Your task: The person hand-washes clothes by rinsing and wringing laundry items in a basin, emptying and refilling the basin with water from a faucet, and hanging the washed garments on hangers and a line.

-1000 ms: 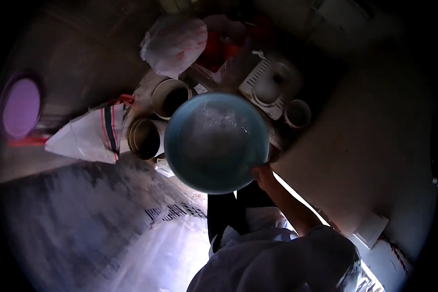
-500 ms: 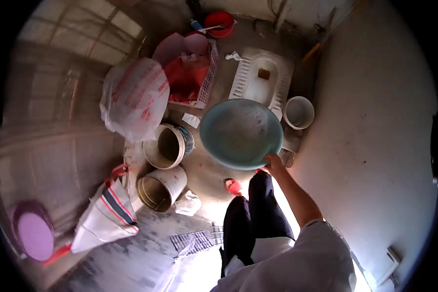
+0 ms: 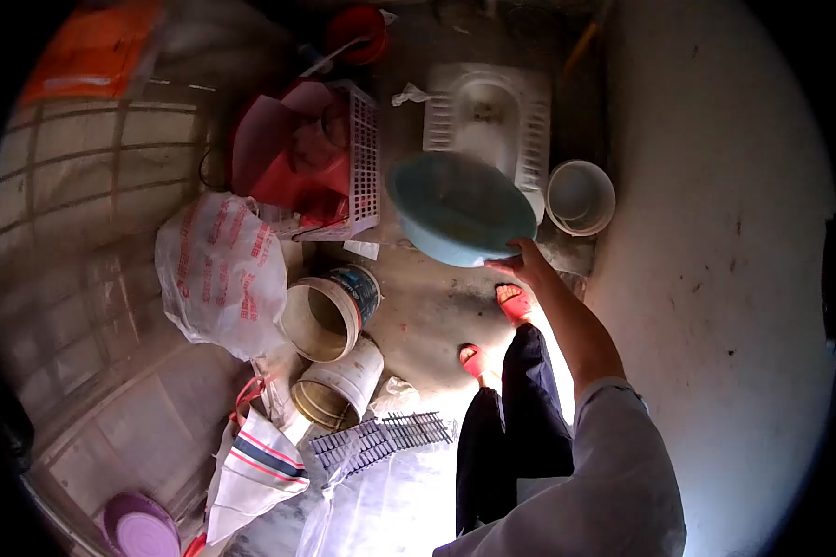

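Greyish, stained floor runs up the middle of the frame from where I stand watching, with a pale, marked wall closing off the right side. Near the top centre, a white ceramic squat toilet with ribbed foot rests is set into the floor, and a small white round tub stands just beside it, towards the right.

At the centre of the frame, in front of the toilet and overlapping its lower end, is a wide, round, blue-green plastic basin. It is held up and tilted, its outer wall showing along the lower left. What is inside is too blurred to make out.

As I judge it, the step in hand is carrying the basin at a slant; any further move calls for a firm hold on the rim and control of the tilt.

The right hand grips the basin's lower right rim, fingers closed narrowly around the edge. Its bare forearm reaches up and slightly leftward from a pale, short sleeve at lower right, fairly straight. The left hand does not show, so I cannot tell how it is placed or whether it supports the far side.
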Demonstrator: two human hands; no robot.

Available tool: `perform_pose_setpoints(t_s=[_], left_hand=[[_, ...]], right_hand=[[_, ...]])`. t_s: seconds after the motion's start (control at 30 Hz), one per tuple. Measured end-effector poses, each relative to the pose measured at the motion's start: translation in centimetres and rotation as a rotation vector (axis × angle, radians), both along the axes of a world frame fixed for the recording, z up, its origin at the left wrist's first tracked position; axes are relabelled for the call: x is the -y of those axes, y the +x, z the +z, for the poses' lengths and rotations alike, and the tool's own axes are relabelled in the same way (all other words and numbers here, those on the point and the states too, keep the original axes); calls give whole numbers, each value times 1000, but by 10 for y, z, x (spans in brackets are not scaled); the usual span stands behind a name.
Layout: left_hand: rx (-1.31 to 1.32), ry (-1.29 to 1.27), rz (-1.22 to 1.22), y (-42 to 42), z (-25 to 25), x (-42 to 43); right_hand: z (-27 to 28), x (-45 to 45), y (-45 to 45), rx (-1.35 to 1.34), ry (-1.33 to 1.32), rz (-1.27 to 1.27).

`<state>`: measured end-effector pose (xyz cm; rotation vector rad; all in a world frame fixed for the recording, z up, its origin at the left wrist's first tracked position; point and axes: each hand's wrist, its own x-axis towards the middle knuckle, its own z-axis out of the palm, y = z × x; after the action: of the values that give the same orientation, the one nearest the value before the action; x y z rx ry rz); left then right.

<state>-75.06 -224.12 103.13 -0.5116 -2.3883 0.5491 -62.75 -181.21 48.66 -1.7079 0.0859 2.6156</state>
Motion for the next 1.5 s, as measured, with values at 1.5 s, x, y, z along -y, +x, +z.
perform_pose_setpoints(t_s=[1.5], left_hand=[[-409, 214, -238, 126, 160, 177]], right_hand=[[229, 275, 280, 405, 286, 175]])
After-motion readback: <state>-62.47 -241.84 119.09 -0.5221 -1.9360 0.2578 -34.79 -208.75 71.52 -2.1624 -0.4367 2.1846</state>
